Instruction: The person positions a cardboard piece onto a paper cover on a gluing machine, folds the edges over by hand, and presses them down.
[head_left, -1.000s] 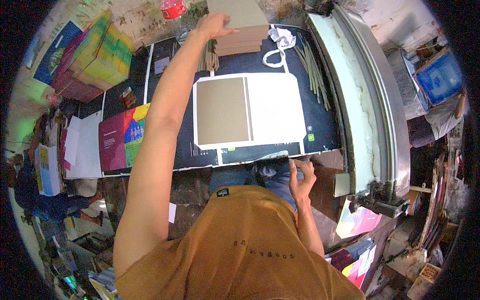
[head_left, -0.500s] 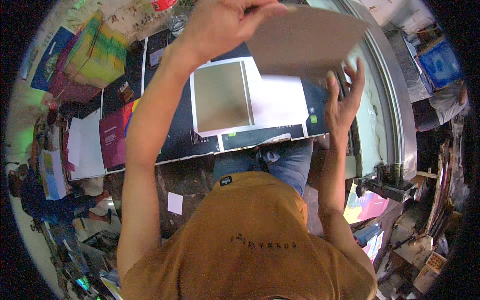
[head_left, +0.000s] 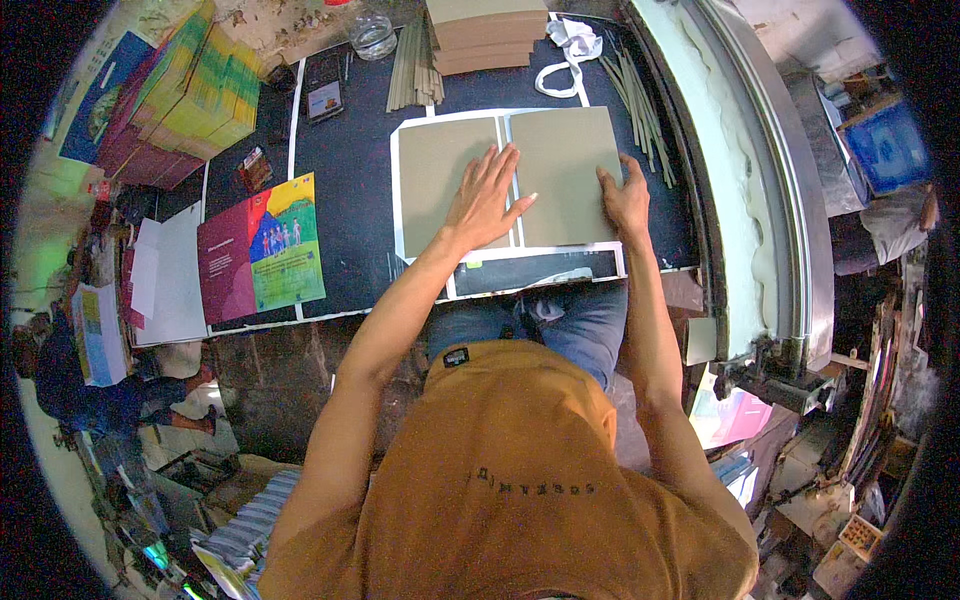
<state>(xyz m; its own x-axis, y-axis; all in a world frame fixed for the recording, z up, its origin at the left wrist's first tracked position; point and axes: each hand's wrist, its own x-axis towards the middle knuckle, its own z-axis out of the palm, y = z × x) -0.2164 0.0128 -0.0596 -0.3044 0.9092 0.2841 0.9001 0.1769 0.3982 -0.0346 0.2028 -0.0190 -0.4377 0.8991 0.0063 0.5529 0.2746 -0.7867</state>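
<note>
Two grey-brown boards lie side by side on a white sheet [head_left: 420, 125] on the dark worktable [head_left: 350, 180]. My left hand [head_left: 485, 195] lies flat with fingers spread, across the right edge of the left board [head_left: 435, 175] and the gap between the boards. My right hand [head_left: 625, 195] presses flat on the lower right edge of the right board [head_left: 565, 160]. Neither hand grips anything.
A stack of grey boards [head_left: 485, 30] stands at the far edge, with thin strips [head_left: 412, 70] beside it, a glass jar [head_left: 372, 35], a phone [head_left: 325, 98] and a white cloth [head_left: 570, 50]. Colourful printed covers [head_left: 265, 255] lie left. Bright stacked books [head_left: 185, 95] sit far left. A machine [head_left: 740, 180] borders the right.
A second board, held up in the air by both hands half a second ago, now lies on the white sheet to the right of the first. Both hands have come down flat on the boards.
</note>
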